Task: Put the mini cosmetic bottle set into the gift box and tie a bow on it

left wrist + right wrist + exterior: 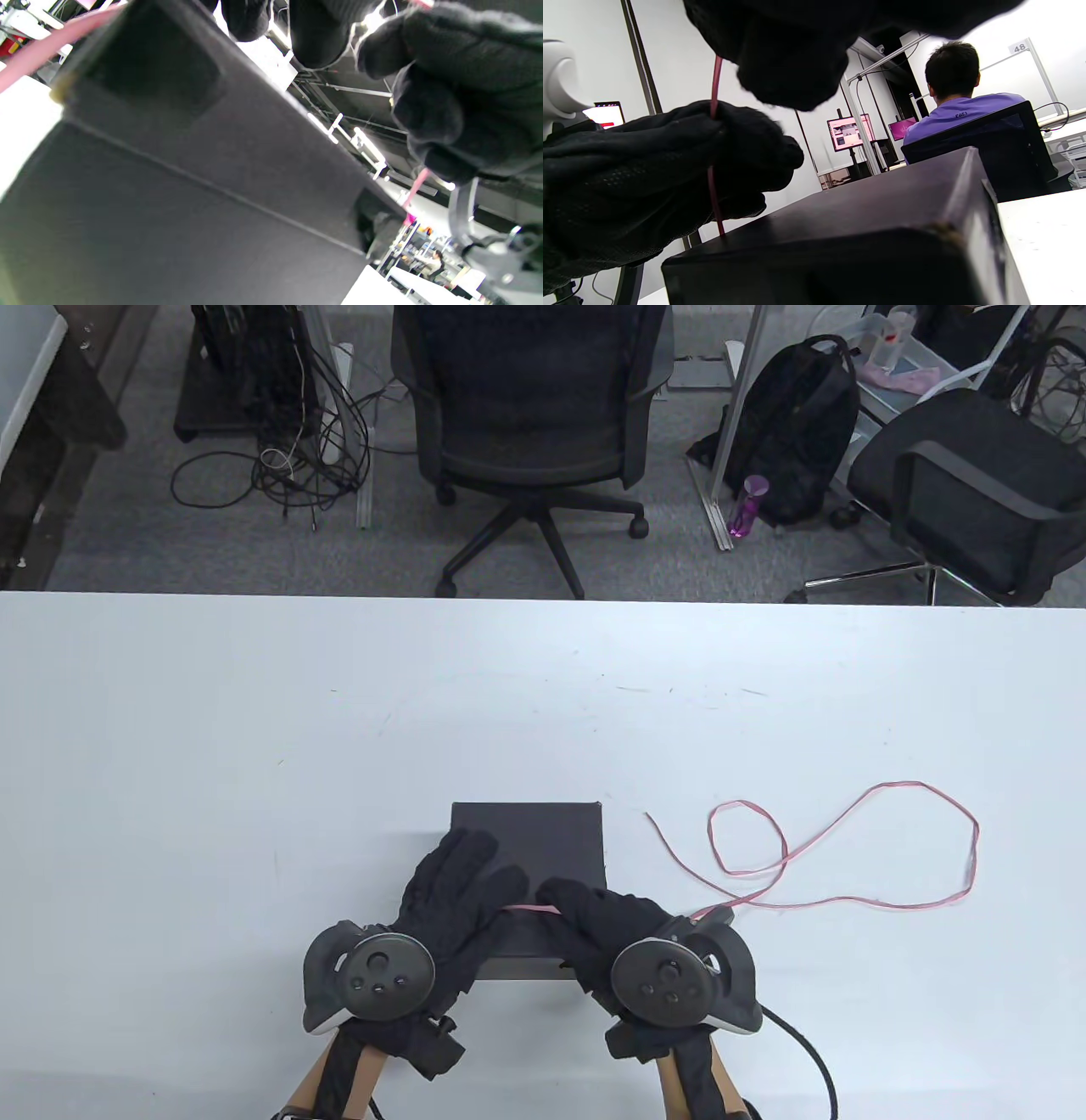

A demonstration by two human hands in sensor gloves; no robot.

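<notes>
Fingers (462, 857) rest on black gift box (543, 831) atop white table (254, 729), 2 office chairs (530, 415) beyond.

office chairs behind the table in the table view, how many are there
2. A black mesh office chair stands behind the table's middle; a second black office chair stands at the far right. Others may be out of frame.

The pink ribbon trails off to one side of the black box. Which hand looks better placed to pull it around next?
The right hand, probably. The thin pink ribbon trails loose on its side, its grip already pinching it. The left hand rests on the closed black rectangular gift box.
</notes>
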